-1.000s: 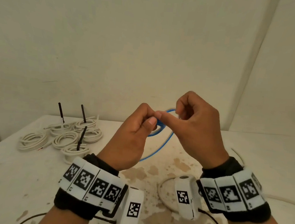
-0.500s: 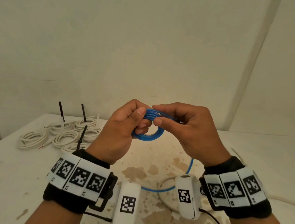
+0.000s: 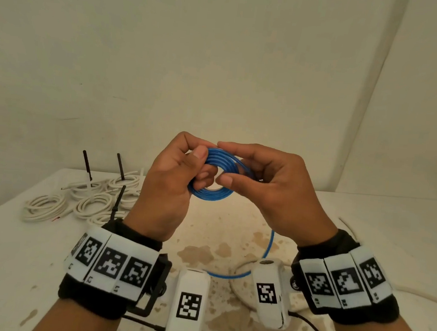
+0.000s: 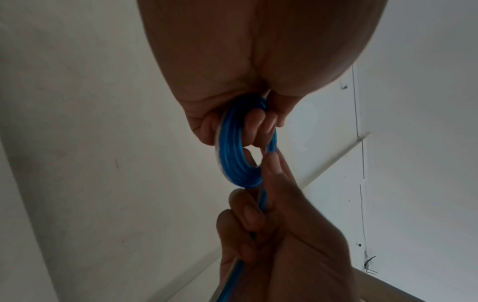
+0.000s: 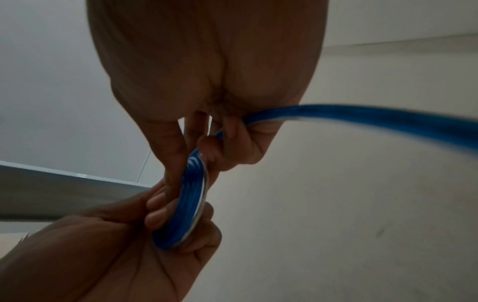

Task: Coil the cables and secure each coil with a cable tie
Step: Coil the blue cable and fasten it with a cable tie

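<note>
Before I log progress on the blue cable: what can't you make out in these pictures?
- Loose length left: in the head view the blue cable drops behind the wrist cameras; its end is hidden.
- Right wrist view: the trailing cable is motion-blurred and cut by the right edge.
- White coils: the left hand covers the nearest; tie count unclear.
- Right hand: hides the coil's far side.

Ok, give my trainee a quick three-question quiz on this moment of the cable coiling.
1. True or false: the blue plastic-coated cable coil rests on the table.
2. Which hand feeds the loose blue cable tail: A left, B right?
3. Fill in: the finished white round cable coils carry upright ____ cable ties.

Key:
1. False; the left hand and right hand hold it above the stained white table.
2. B.
3. Black.
</note>
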